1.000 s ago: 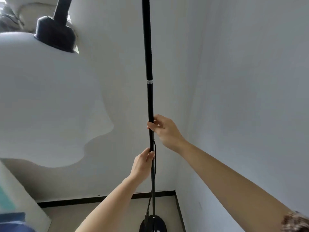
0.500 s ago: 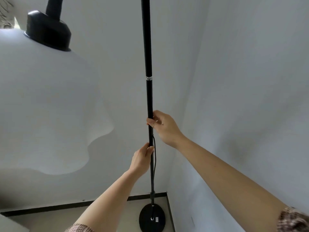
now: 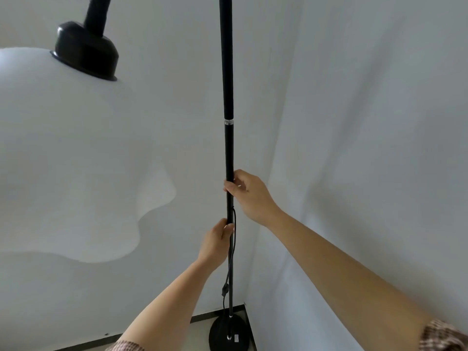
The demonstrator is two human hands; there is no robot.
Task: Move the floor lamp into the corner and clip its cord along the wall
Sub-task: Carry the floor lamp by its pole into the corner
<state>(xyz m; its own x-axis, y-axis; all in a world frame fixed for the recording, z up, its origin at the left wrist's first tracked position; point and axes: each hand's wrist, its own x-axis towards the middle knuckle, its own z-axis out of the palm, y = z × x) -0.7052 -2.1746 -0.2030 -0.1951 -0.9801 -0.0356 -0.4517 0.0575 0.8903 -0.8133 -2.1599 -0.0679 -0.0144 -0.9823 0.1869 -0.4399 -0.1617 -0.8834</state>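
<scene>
Now right hand (image 3: 249, 192) above left hand (image 3: 215, 240), both gripping the lamp pole (image 3: 229, 153).

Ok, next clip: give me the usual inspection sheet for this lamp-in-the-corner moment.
Surface: pale floor with a dark baseboard; only a small strip shows.
Job's things: floor lamp pole upright, its round black base on the floor right in the corner; white wavy shade hangs at left.
Clutter: nothing seen.
Hands: right hand wrapped round the pole, left hand gripping it just below.
Cables: black cord hangs loose beside the pole, inline switch low down; no clips visible.
Surroundings: two plain white walls meeting at the corner.
</scene>
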